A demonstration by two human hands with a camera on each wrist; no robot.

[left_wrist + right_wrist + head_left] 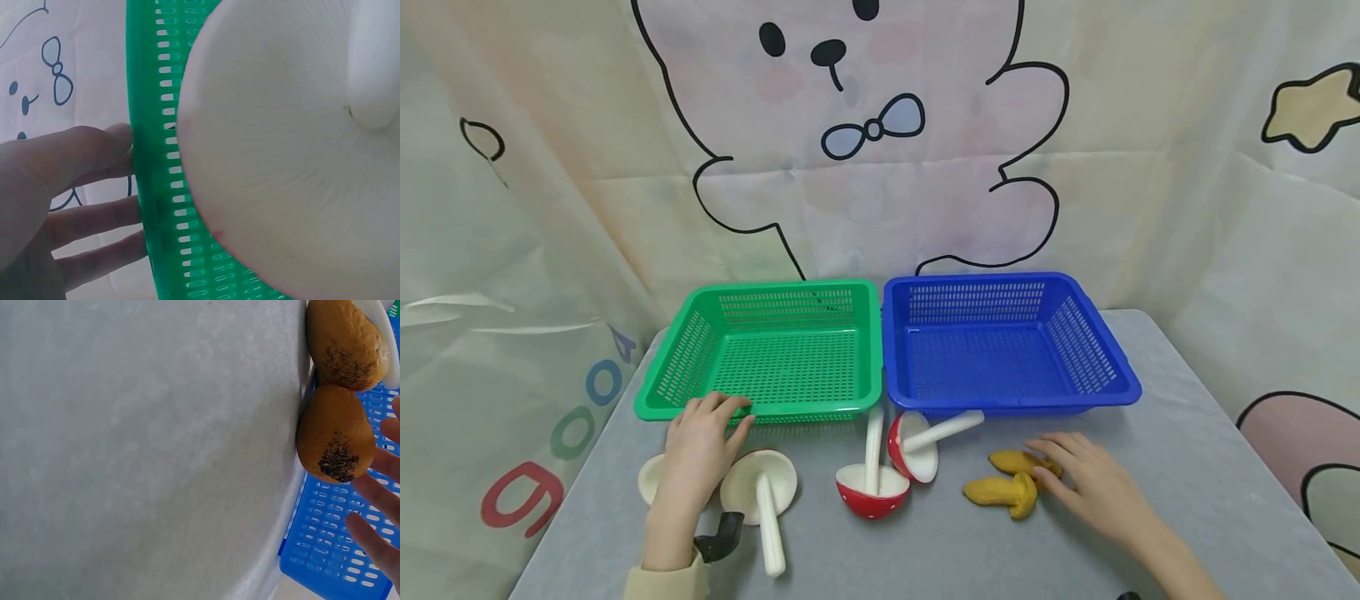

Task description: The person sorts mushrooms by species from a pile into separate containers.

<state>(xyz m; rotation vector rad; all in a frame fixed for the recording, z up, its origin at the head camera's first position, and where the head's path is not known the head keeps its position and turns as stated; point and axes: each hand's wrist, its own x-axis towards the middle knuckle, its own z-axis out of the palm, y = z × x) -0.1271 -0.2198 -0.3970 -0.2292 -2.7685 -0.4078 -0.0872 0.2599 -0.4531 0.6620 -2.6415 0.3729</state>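
My left hand [696, 446] is at the front rim of the green basket [651, 400], its fingers extended and nothing gripped. A pale toy mushroom [650, 479] lies partly hidden behind that hand; another [758, 487] lies stem toward me on its right. One pale cap [269, 162] fills much of the left wrist view. My right hand [1093, 483] reaches over two brown toy mushrooms [1000, 492], fingers loosely spread. Its fingertips are at the farther brown mushroom [1011, 461]; whether they touch it is unclear. In the right wrist view both brown caps [337, 434] show dark specks.
Two red toy mushrooms with white dots [871, 500] [913, 450] lie mid-table, stems upward and sideways. A blue basket [1011, 408] stands right of the green one, rims almost meeting. A printed cloth [865, 200] hangs behind the grey table [940, 558].
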